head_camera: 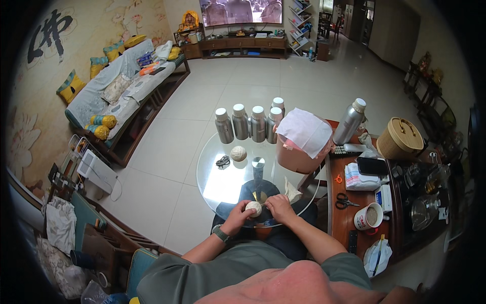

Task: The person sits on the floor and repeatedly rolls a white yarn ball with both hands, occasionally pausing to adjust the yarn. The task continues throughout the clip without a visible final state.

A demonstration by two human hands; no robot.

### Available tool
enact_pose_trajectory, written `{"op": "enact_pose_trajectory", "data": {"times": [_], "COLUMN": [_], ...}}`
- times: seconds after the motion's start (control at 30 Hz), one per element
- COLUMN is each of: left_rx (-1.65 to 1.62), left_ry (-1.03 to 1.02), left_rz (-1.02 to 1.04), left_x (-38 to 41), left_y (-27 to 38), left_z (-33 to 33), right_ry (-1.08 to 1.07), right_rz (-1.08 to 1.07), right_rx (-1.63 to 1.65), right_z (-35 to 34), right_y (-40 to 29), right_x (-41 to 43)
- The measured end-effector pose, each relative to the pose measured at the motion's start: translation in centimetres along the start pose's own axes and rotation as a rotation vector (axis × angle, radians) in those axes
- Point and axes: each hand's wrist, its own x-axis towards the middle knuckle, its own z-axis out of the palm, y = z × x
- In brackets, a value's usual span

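My left hand [240, 216] holds a small cream ball of wound yarn [253, 208] just above the near edge of a round glass table [207, 167]. Close to its right side, my right hand [281, 209] has its fingers pinched together on what looks like a thin strand from the ball. Beyond the right hand lies a crumpled off-white cloth [291, 190]. A larger cream yarn ball [238, 154] rests farther back on the glass, beside a dark coiled cord [223, 162].
Several metal bottles with white caps [258, 124] line the table's far side, by a pink bucket [300, 155] under a white cloth [305, 131]. On the wooden side table [338, 224] at right are scissors [345, 201], a mug [368, 216] and a phone [373, 166].
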Motion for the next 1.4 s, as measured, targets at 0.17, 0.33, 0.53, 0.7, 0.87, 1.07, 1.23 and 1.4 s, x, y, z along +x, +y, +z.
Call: {"op": "enact_pose_trajectory", "data": {"times": [0.17, 0.33, 0.53, 0.7, 0.87, 1.07, 1.23, 1.4], "left_rx": [-0.030, -0.049, -0.021, -0.002, -0.054, -0.285, -0.412, -0.378], "left_ry": [0.014, 0.028, -0.019, -0.065, -0.164, -0.363, -0.441, -0.407], "left_rz": [0.004, -0.003, 0.010, 0.005, -0.013, -0.028, -0.005, 0.016], "left_x": [-0.2, -0.1, -0.2, -0.8, -0.5, -0.4, -1.2, -1.7], "left_y": [0.5, 0.4, 0.5, 1.6, 1.1, 0.7, 2.6, 3.7], "left_z": [0.3, 0.2, 0.2, 0.7, 0.3, -0.3, 0.6, 1.2], "right_ry": [-0.049, -0.284, -0.374, -0.315, -0.111, -0.078, -0.075, -0.073], "right_rz": [0.155, 0.201, 0.370, 0.417, 0.213, 0.167, 0.107, 0.100], "right_rx": [0.313, 0.554, 1.074, 1.212, 0.848, 0.620, 0.583, 0.580], "right_z": [-1.4, -3.2, -4.3, -4.9, -3.9, -4.6, -3.8, -3.7], "right_y": [-0.7, -0.7, -0.6, -1.3, -0.9, -2.1, -2.5, -2.7], "right_x": [0.8, 1.3, 1.3, 1.4, 1.3, 1.3, 1.1, 1.1]}}
